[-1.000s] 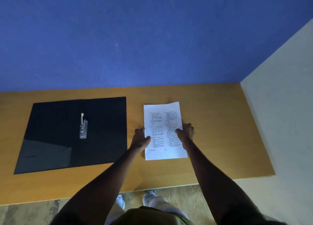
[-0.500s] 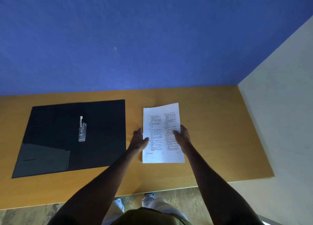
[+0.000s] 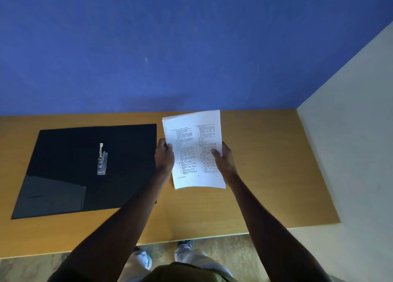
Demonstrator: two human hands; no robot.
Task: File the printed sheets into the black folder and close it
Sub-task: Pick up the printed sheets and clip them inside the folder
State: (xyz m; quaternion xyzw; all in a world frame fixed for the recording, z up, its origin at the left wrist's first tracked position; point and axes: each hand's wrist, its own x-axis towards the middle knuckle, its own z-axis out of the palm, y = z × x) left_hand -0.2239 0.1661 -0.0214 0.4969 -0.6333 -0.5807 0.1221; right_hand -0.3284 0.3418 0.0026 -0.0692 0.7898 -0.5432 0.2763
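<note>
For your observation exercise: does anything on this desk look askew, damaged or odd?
Nothing stands out. The open black folder lies flat, its metal clip intact. The left hand and right hand hold the white printed sheets neatly stacked.

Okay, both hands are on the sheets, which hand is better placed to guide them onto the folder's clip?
Probably the left hand: it grips the sheets on the edge facing the open black folder and its metal clip.
</note>
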